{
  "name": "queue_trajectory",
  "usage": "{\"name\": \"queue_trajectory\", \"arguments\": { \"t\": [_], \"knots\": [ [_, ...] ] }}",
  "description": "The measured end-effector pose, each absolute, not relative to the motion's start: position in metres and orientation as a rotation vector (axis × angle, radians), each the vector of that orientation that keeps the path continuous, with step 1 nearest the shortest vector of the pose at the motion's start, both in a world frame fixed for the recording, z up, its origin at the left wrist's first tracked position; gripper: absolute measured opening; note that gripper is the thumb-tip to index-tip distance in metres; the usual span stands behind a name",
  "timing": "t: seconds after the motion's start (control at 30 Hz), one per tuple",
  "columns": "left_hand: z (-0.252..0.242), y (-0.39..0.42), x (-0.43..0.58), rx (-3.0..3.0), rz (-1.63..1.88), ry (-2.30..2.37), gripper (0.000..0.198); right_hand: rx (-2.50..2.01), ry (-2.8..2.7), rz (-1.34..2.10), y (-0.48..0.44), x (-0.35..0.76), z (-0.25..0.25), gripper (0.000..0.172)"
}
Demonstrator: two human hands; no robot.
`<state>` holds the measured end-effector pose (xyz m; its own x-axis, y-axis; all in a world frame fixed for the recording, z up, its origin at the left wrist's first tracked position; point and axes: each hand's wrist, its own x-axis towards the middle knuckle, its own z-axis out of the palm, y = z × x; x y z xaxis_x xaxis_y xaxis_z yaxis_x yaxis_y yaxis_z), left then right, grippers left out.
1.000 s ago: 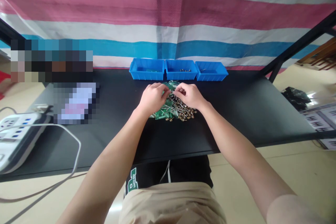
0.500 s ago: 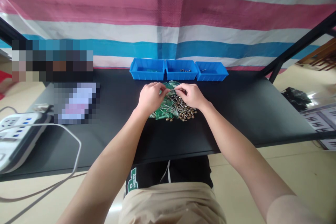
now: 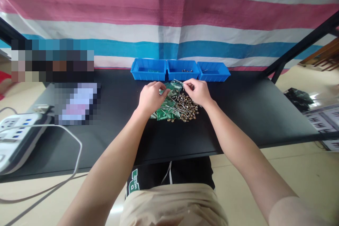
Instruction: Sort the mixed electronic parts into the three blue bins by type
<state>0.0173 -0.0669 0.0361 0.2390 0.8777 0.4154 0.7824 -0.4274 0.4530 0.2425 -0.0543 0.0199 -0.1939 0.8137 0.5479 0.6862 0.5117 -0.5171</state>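
A mixed pile of small parts lies in front of me: green plastic wall plugs [image 3: 165, 114], thin silver nails [image 3: 172, 107] and brass-coloured screw-like pieces [image 3: 189, 107]. My left hand [image 3: 151, 96] is closed at the pile's left side, thumb near the fingertips; something small and pale shows there, too small to name. At the back right of the pile, my right hand [image 3: 198, 91] pinches a thin silver nail [image 3: 179, 82] that points left. Its fingertips hide one end of the nail.
Behind the pile stand three blue bins: a left bin [image 3: 148, 75], a middle bin [image 3: 182, 75] with brass pieces, and a right bin [image 3: 214, 77] with a thin silver piece. At left on the black table [image 3: 238, 113] are a blurred phone [image 3: 78, 104] and a power strip [image 3: 16, 137].
My right hand has moved right and slightly back, away from my left hand, with the thin nail now showing at its fingertips. My left hand has barely shifted.
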Motion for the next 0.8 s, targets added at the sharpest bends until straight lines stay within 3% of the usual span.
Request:
{"name": "queue_trajectory", "arguments": {
  "t": [0.4, 0.8],
  "knots": [
    [0.034, -0.067, 0.016, 2.373, 0.942, 1.573, 0.014, -1.66, -1.368, -0.035, -0.024, 0.284, 0.006, 0.019],
    [0.034, -0.067, 0.017, 2.361, 0.909, 1.582, 0.012, -1.717, -1.198, -0.024, -0.018, 0.291, 0.006, 0.011]
  ]
}}
